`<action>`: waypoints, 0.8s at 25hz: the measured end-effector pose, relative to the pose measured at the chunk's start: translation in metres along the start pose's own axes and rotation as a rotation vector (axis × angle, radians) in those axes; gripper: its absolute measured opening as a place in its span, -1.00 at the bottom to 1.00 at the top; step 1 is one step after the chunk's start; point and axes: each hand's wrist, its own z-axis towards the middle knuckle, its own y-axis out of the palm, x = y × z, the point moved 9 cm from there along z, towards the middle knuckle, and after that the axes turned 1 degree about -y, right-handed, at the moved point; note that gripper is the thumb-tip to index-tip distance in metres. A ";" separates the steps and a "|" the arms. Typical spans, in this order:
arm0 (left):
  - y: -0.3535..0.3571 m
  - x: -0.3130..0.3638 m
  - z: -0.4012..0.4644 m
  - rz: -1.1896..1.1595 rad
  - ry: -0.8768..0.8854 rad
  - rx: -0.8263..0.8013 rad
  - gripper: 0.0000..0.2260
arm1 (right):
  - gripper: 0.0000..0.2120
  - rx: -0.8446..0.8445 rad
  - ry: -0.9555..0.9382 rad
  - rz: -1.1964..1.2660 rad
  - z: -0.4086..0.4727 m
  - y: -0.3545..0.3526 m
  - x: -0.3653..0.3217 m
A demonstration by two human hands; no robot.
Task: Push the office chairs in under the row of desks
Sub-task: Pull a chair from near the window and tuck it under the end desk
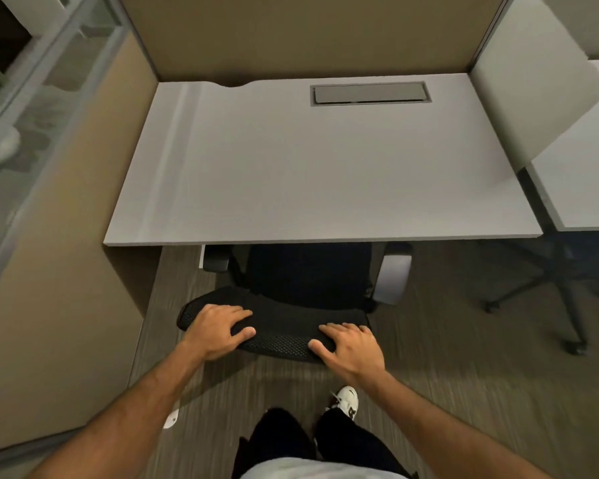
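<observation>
A person looks down at a black mesh office chair [291,299] facing a grey desk [308,174]. The chair's seat and grey armrests [393,274] sit partly under the desk's front edge; the curved top of the backrest is out in front of that edge. A tan partition [49,271] stands close on the left, and carpeted floor [446,357] lies open to the right, where the wheeled base [550,299] of another chair shows under the next desk. Both bare forearms reach forward. The left hand [217,331] and right hand [351,347] rest on the backrest's top edge — fingers curled over it, thumbs pressed on the near side, gripping the mesh.
</observation>
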 end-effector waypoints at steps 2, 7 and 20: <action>-0.006 -0.010 0.011 -0.009 0.004 0.001 -0.28 | -0.17 0.005 0.005 0.025 0.005 -0.001 -0.006; -0.030 -0.051 0.046 0.008 0.026 -0.008 -0.22 | -0.18 0.019 0.032 0.016 0.048 -0.018 -0.032; -0.059 -0.115 0.094 0.028 0.133 -0.065 -0.32 | -0.22 0.052 0.133 -0.007 0.108 -0.034 -0.076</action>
